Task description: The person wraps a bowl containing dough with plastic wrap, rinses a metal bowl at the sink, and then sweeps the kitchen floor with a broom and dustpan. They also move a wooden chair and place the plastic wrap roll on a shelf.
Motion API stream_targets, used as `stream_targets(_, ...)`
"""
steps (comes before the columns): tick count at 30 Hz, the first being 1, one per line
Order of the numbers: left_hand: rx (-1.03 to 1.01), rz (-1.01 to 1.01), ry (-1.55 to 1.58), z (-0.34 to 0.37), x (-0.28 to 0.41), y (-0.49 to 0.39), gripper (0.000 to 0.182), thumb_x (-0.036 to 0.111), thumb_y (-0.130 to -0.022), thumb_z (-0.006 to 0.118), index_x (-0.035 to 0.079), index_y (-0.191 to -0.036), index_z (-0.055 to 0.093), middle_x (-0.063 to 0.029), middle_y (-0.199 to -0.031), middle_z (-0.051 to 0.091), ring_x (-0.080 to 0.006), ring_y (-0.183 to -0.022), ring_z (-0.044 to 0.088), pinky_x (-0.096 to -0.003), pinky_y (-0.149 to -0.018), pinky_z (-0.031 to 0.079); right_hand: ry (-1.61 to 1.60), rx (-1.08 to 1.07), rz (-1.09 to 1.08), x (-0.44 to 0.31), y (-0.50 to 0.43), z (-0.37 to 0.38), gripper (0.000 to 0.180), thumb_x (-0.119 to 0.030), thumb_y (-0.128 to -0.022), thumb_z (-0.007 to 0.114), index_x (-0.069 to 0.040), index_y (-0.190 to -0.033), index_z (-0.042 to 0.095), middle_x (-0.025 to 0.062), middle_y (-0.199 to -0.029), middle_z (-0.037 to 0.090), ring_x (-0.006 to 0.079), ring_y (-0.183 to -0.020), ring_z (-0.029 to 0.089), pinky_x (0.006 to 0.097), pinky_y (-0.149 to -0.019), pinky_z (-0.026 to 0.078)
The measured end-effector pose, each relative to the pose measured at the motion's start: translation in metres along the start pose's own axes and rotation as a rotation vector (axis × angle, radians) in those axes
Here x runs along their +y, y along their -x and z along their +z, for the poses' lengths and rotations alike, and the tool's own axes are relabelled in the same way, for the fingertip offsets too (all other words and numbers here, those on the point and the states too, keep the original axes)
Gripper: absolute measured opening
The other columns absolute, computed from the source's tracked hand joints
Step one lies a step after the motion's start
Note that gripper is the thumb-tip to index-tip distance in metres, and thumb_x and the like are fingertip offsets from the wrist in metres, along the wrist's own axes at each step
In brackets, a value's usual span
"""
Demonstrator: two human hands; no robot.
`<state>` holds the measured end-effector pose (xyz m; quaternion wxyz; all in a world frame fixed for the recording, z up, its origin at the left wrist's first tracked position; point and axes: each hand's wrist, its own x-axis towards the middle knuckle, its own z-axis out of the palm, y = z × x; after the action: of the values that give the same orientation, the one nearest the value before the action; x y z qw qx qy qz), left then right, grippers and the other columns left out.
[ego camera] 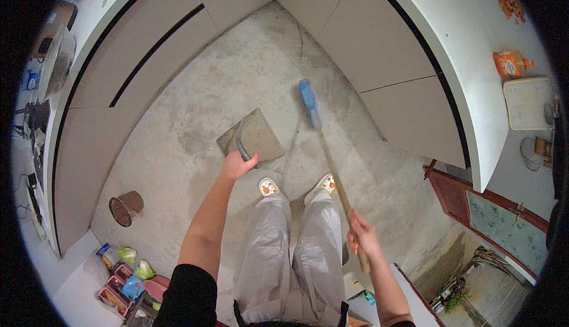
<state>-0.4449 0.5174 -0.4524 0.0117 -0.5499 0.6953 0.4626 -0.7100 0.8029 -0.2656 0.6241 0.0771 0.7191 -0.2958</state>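
Note:
My left hand (240,165) grips the dark handle of a dustpan (262,138), which is held in front of my feet at the centre-left. The pan looks dusty grey; whether it touches the floor I cannot tell. In my right hand (365,234) is the long wooden handle of a broom (331,158). Its blue head (310,103) is slightly blurred and lies ahead and to the right of the dustpan, over the concrete floor (200,96). The broom head and the pan are apart.
Beige cabinets (146,60) under white counters meet in a corner ahead. A brown bin (126,208) stands on the left. Baskets and cabbages (145,269) are at lower left. On the right a red-framed door (493,207) stands beside the cabinet end. An orange bottle (510,64) is on the counter.

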Motion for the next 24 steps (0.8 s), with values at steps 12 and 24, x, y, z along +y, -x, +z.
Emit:
stream_targets(12, 0.322, 0.01, 0.072, 0.024, -0.002, 0.007, 0.042, 0.036, -0.073, 0.064, -0.004, -0.085, 0.059, -0.0205, -0.077, 0.061, -0.0319, -0.073, 0.06, -0.0379, -0.065, 0.046, 1.029, 0.282, -0.445, 0.006, -0.117, 0.089, 0.05, -0.014, -0.081, 0.05, -0.011, -0.129, 0.039, 0.0237, -0.074, 0.059, 0.038, -0.064, 0.059, 0.0464, -0.058, 0.046)
stream_targets(24, 0.216, -0.033, 0.068, 0.021, -0.011, 0.003, 0.045, 0.036, -0.072, 0.065, -0.006, -0.087, 0.059, -0.0202, -0.083, 0.063, -0.0338, -0.08, 0.061, -0.0384, -0.07, 0.047, 0.468, -0.172, 0.122, -0.003, 0.033, -0.033, 0.051, -0.012, -0.083, 0.055, -0.014, -0.132, 0.039, 0.0038, -0.056, 0.049, 0.0087, -0.039, 0.043, 0.0261, -0.039, 0.038)
